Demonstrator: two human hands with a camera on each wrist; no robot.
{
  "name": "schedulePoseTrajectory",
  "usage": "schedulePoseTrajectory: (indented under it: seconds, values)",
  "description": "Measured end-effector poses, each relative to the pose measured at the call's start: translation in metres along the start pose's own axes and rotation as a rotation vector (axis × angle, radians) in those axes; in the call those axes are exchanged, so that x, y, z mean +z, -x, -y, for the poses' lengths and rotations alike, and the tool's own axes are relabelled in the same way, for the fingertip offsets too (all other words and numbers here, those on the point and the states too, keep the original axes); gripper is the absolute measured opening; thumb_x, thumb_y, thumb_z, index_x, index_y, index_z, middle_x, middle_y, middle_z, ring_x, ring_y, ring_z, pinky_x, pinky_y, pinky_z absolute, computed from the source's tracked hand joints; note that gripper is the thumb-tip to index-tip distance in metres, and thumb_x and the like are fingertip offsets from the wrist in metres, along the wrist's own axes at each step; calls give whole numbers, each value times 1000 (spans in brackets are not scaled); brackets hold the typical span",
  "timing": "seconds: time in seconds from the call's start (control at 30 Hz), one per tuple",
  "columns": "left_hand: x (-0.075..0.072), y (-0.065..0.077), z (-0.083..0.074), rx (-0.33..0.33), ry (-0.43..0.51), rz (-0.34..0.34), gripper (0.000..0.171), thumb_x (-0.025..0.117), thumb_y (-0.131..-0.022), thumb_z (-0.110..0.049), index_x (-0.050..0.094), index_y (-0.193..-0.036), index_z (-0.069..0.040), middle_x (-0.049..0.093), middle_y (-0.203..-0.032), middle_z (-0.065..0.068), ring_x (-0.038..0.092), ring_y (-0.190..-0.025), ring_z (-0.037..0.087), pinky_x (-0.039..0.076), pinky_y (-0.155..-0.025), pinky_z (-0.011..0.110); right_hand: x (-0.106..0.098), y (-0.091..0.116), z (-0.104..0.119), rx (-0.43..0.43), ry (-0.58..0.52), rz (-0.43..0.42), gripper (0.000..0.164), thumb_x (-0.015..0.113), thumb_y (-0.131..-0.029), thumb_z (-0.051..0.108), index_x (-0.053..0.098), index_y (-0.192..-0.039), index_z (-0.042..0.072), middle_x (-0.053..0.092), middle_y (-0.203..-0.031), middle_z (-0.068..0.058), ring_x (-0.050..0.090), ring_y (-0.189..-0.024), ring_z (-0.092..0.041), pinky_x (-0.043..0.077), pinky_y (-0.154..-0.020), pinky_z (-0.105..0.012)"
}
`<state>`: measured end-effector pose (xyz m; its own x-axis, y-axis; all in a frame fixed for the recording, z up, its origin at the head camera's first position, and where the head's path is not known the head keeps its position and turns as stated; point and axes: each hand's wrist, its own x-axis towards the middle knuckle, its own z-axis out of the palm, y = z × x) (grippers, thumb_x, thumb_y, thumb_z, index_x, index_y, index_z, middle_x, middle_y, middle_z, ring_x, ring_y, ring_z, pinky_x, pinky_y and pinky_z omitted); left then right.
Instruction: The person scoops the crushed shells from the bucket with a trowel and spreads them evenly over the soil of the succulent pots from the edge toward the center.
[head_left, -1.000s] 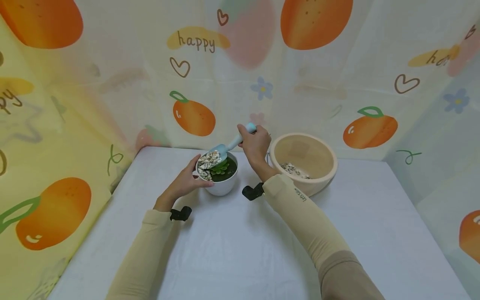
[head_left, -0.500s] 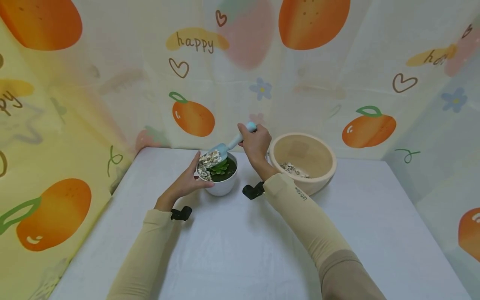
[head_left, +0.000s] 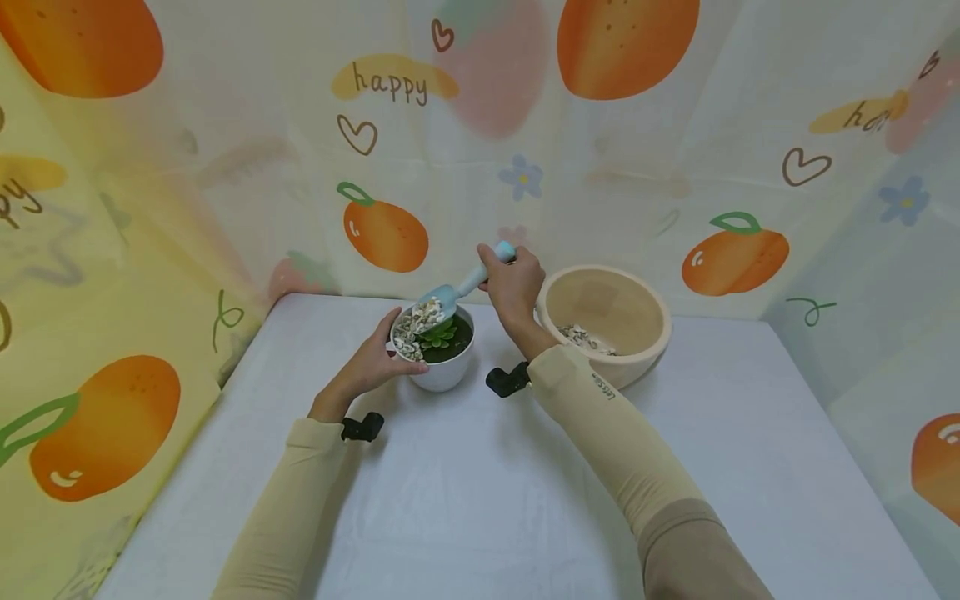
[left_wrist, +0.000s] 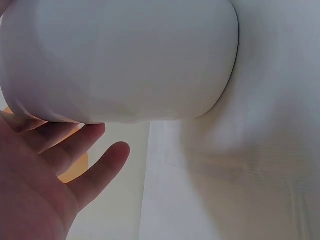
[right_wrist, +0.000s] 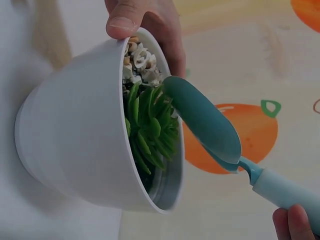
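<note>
My left hand point(head_left: 369, 360) grips the side of a white flowerpot point(head_left: 441, 377), its thumb at the near rim. In the left wrist view, the fingers point(left_wrist: 82, 142) lie along the smooth pot wall. A green succulent point(right_wrist: 150, 127) grows in the pot from dark soil, with pale stones point(head_left: 407, 342) gathered on the left. My right hand point(head_left: 516, 290) holds a light-blue garden trowel point(head_left: 474, 280) by its handle. The trowel's blade slants down to the left over the plant and carries stones. In the right wrist view, its tip is right at the stones point(right_wrist: 142, 65).
A large beige planter point(head_left: 645, 362) stands right of the flowerpot, with some stones point(head_left: 588, 338) at its bottom. My right forearm passes in front of it. The white-covered table point(head_left: 480, 492) ends at a fruit-printed curtain point(head_left: 615, 212) close behind the pots.
The trowel has tipped slightly, and the stones on its blade have thinned and shifted towards the pot. My right hand has risen a little. My left hand stays on the pot.
</note>
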<state>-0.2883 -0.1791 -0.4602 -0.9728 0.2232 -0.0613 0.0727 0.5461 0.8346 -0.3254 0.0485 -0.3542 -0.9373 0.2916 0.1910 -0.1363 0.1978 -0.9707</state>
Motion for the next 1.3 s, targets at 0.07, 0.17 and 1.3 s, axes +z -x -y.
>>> schedulePoseTrajectory:
  seconds: [0.07, 0.17, 1.3]
  values:
    - [-1, 0, -1, 3, 4, 6, 118, 83, -73, -38, 4, -158, -15, 23, -160, 17, 30, -144, 36, 37, -111, 54, 0, 1, -1, 5, -5, 5, 32, 70, -90, 34, 61, -85, 3, 69, -82, -18, 73, -69, -34, 56, -53, -22]
    - [-3, -1, 0, 18, 25, 27, 119, 84, -73, -35, 3, -158, -14, 21, -160, 19, 28, -144, 36, 36, -112, 54, 1, 1, -2, 9, -4, 5, 33, 70, -90, 34, 61, -86, 2, 69, -84, -19, 73, -70, -35, 56, -54, -22]
    - [3, 2, -1, -1, 51, -16, 117, 85, -71, -36, 9, -157, -14, 25, -158, 17, 35, -140, 37, 34, -112, 56, 2, 2, -7, -61, 16, 3, 30, 68, -90, 33, 58, -83, 5, 65, -71, -12, 71, -63, -33, 55, -52, -23]
